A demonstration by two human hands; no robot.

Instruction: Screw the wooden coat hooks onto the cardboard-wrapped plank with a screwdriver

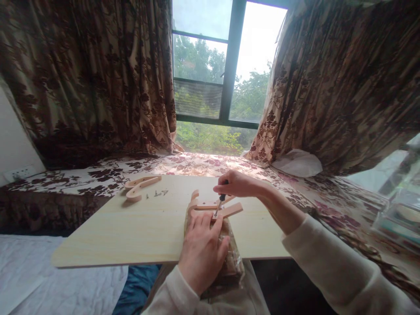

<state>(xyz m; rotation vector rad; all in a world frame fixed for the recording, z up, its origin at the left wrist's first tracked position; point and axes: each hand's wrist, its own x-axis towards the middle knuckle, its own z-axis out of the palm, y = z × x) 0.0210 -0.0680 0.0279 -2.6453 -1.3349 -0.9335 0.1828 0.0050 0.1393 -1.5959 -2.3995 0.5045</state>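
Observation:
My right hand (234,183) is closed around the dark handle of a screwdriver (222,197), held upright with a slight tilt. Its shaft runs down to the near arm of a light wooden piece (232,210), close to my left fingertips. With its fingers laid over that piece, my left hand (204,249) presses it down, thumb apart. Wooden strips with small dark holes (206,204) lie just beyond. Underneath is a brown block in clear plastic wrap (234,258), overhanging the table's front edge. Whether a screw sits under the tip is too small to tell.
Two curved wooden pieces (138,188) lie at the table's far left, beside several small screws (159,193). The pale wooden table (124,236) stands against a ledge with flowered cloth (210,164). A clear plastic box (398,218) is on the right.

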